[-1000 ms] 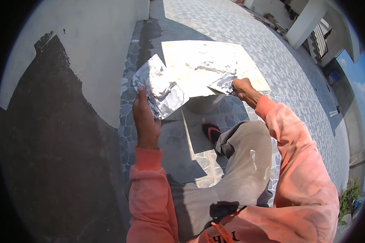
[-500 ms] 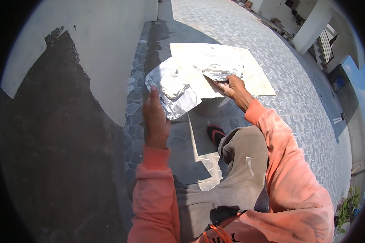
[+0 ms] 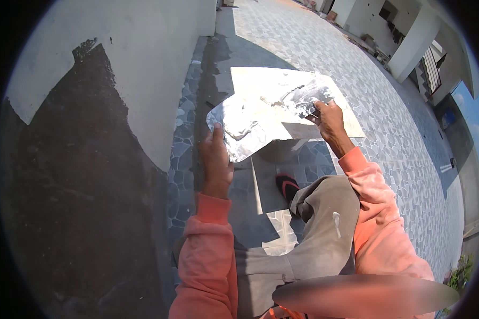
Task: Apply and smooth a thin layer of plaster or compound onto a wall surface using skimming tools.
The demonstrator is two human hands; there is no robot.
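Note:
My left hand (image 3: 215,159) is closed on the edge of a flat metal plate (image 3: 229,149) bearing a thick mound of white paste (image 3: 239,122). My right hand (image 3: 330,122) grips a broad flat scraper blade (image 3: 303,101) coated with white paste, over the right part of a pale rectangular board (image 3: 346,127). Smears of paste lie on the board's middle. Beneath the board is a rounded grey support (image 3: 274,151), mostly hidden. The blade's handle is largely hidden in my fingers.
A wall (image 3: 149,80) at left has white coating over dark grey. Patterned grey paving (image 3: 399,175) stretches right toward a pillar (image 3: 410,42) and a stair railing (image 3: 431,69). My sandaled foot (image 3: 287,186) is below the board, beside my bent knee (image 3: 324,202).
My right hand moved inward with the blade, then rightward and up across the board. My left hand and plate sit farther right in view, and the whole scene has shifted slightly rightward and down.

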